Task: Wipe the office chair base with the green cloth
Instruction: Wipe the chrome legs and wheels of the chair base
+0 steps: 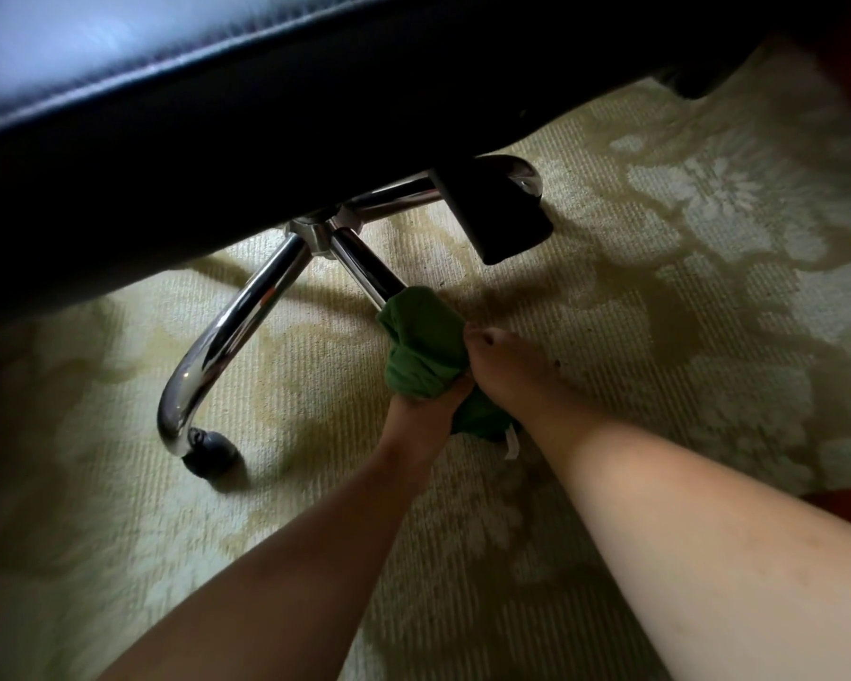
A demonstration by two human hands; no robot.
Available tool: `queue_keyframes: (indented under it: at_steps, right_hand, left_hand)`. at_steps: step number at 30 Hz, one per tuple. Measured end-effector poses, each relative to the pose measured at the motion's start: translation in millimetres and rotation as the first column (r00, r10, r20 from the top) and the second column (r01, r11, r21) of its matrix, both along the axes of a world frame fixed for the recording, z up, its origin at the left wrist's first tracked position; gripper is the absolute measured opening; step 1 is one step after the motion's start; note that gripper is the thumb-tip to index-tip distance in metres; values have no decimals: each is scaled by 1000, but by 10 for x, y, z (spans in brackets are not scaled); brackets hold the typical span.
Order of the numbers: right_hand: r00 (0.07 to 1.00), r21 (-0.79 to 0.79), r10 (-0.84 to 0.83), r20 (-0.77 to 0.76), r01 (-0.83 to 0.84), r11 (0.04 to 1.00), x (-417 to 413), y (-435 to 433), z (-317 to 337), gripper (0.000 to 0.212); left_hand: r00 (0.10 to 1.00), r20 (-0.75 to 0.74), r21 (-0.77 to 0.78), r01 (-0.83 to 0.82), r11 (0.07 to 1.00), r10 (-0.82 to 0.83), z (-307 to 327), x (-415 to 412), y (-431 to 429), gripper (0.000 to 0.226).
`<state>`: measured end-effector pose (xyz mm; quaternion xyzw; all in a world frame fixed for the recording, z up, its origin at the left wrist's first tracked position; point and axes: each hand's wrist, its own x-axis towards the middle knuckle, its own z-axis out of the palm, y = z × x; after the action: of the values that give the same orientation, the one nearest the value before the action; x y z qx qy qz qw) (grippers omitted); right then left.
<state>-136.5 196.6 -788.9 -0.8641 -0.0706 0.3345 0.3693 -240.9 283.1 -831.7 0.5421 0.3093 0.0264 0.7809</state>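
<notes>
The chrome chair base (315, 233) spreads from its hub under the black seat. One shiny leg (364, 275) runs from the hub toward me, and the green cloth (426, 346) is bunched around its lower part. My left hand (421, 417) grips the cloth from below. My right hand (512, 373) grips the same cloth from the right side, fingers curled into the fabric. The leg's end and its caster are hidden under the cloth and my hands.
The black leather seat (217, 115) overhangs the top of the view. Another chrome leg (237, 336) curves left down to a black caster (212, 457). A dark lever or bracket (497, 218) hangs right of the hub. Patterned cream carpet (684, 267) covers the floor.
</notes>
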Motion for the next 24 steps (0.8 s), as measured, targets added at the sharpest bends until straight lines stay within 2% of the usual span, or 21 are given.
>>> queue_keyframes:
  at_steps: [6,10,16,24]
  right_hand:
    - [997,97,-48,68,41,994,-26,15,50,40]
    - [988,136,-72,137,53,989,-47,-1,47,35]
    - [945,105,66,319,-105,989,-62,27,71,46]
    - [914,138,162,372,-227,964,-135,107,52,50]
  left_hand:
    - [989,-57,-41,-135,990,133,9,168,72,41]
    - [972,-111,-62,-215,975,207,36,280,119,53]
    - [900,-260,-66,-377,924,349,155,493,267,39]
    - [877,-311,84,-358,930,366,186,753,671,46]
